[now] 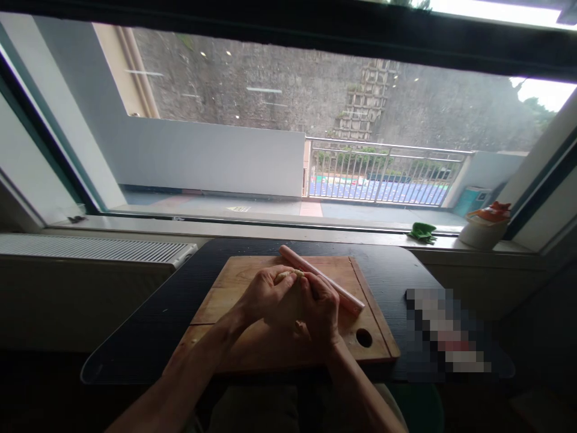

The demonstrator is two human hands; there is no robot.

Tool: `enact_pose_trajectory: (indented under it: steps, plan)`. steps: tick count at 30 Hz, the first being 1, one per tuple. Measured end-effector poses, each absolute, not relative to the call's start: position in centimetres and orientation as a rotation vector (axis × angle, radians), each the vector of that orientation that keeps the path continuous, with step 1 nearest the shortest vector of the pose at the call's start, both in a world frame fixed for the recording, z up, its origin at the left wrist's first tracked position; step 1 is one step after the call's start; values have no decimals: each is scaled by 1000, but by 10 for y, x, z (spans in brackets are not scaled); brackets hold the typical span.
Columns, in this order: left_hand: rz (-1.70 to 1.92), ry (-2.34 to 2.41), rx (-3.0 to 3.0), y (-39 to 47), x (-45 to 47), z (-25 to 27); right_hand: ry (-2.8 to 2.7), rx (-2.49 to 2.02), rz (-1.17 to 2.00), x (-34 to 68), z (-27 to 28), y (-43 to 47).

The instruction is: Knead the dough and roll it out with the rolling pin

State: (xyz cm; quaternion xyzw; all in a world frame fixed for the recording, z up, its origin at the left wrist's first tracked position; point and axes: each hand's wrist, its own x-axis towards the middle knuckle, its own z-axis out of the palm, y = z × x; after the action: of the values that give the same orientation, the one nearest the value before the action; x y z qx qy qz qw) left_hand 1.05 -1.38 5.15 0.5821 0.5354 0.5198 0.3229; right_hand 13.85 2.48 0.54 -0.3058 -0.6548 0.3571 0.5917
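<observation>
A small pale piece of dough point(296, 273) is pinched between my two hands, above the middle of a wooden cutting board point(220, 300). My left hand point(265, 290) grips its left side with curled fingers. On the other side, my right hand point(322, 304) presses it between thumb and fingers. Much of the dough is hidden by the fingers, so its full shape does not show. A light rolling pin point(346, 294) lies diagonally across the board, just beyond and to the right of my right hand.
The board rests on a dark table point(155, 313) under a wide window. Its lower right has a round hole point(364, 338). A blurred-out object point(448, 331) lies at the table's right. On the sill are a green item point(422, 233) and a pale pot-like object point(484, 233). A radiator point(94, 249) stands left.
</observation>
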Motion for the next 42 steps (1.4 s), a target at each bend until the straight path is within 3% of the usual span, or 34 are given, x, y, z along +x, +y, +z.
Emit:
enact_pose_trajectory:
  steps: [2, 7, 12, 16, 23, 27, 33, 42]
  plan:
    - [1377, 1433, 1446, -12, 6, 52, -1494, -703, 978, 138, 7, 27]
    - [1906, 1386, 908, -17, -1, 44, -1375, -541, 1439, 136, 2, 33]
    - [1682, 1240, 739, -39, -11, 33, -1420, -431, 1578, 135, -6, 31]
    - [1433, 1132, 865, -46, -20, 30, -1481, -470, 1574, 138, -1, 27]
    - [1647, 1193, 830, -35, -3, 14, -1530, -546, 1390, 142, 5, 26]
    - [1606, 1221, 828, -38, 2, 7, -1540, -646, 1243, 141, 0, 23]
    - [1487, 1207, 973, -41, 6, 14, -1528, -654, 1337, 140, -3, 25]
    - [1464, 1184, 1033, -43, 7, 21, -1688, -716, 1030, 140, -5, 27]
